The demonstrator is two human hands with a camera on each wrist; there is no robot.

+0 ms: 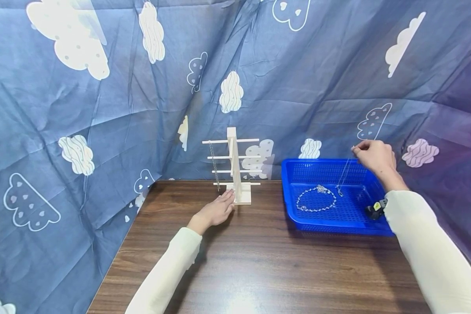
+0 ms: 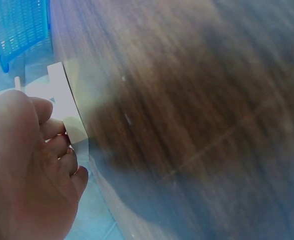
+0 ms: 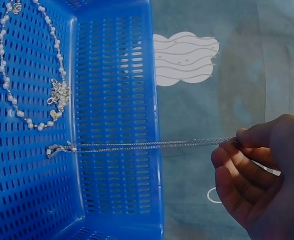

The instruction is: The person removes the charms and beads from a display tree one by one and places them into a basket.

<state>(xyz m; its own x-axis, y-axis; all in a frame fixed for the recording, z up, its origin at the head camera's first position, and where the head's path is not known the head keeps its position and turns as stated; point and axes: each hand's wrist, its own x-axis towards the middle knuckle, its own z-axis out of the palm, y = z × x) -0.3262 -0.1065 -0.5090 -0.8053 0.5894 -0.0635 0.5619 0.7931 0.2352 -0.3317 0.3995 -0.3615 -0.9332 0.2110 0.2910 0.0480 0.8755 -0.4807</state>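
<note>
A blue plastic basket (image 1: 329, 222) sits to our right, slotted all over; left of it stands a wooden jewelry stand (image 1: 236, 168) with pegs out both sides. The left hand (image 1: 216, 210) rests on its base, fingers laid out rather than curled. The right hand (image 1: 377, 156) pinches a silver chain necklace (image 3: 152, 145) between thumb and fingers; it hangs over the basket, pendant (image 1: 339, 192) lowest (whether that touches the basket floor, we cannot tell). Near the pendant lies a pearl necklace (image 3: 3, 65). We judge it best to lift straight up and slowly, with a firm pinch, so the pendant neither catches in the slots nor hooks the pearls. A second chain (image 1: 215, 168) hangs from the top left peg, near the left fingers; we should avoid brushing it.

Room: navy cloth (image 1: 298, 78) printed with white clouds. Surface: glossy brown wood-grain tabletop (image 1: 274, 257), glare at the near edge.
</note>
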